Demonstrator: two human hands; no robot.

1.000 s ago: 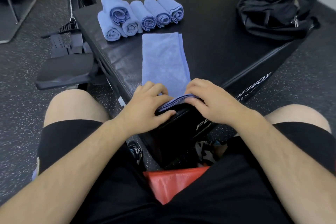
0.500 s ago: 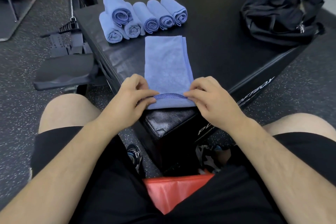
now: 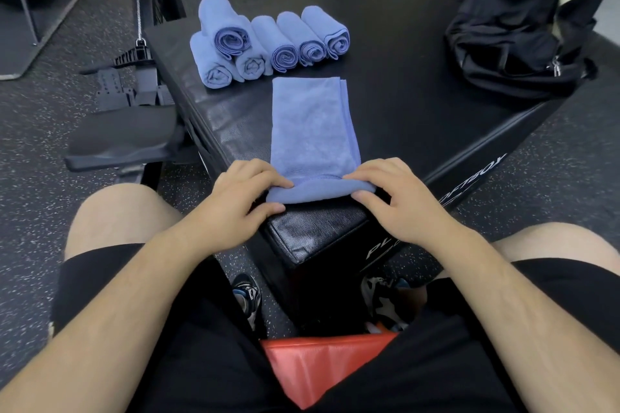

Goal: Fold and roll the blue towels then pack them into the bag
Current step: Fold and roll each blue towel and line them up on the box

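The left hand (image 3: 241,201) and the right hand (image 3: 396,201) are both reaching out to the middle of the view, backs up. Each hand is holding one side of the near end of the flat towel (image 3: 312,124). The fingers are curling over the top of the little roll, and the thumbs are tucking in below it. The left hand is holding the 9 o'clock side of the roll and the right hand the 3 o'clock side.

The flat towel is blue, soft and fuzzy. It is folded into a long strip and is lying on the black box (image 3: 402,94), running from the hands toward 12 o'clock. The box top is smooth and a bit shiny, with a woven look near the corner. Six rolled towels (image 3: 281,50) are sitting at 11 o'clock on the box, just past the far end of the strip. They look like fat blue tubes with swirls at the ends, and one is lying on top of two others. The black bag (image 3: 513,43) is slumping at 2 o'clock on the box, soft and floppy. A red pad (image 3: 318,369) is showing at 6 o'clock.

Half a second ago the near end was only a thin turned edge. Now it is a thicker roll, sitting farther up the strip.
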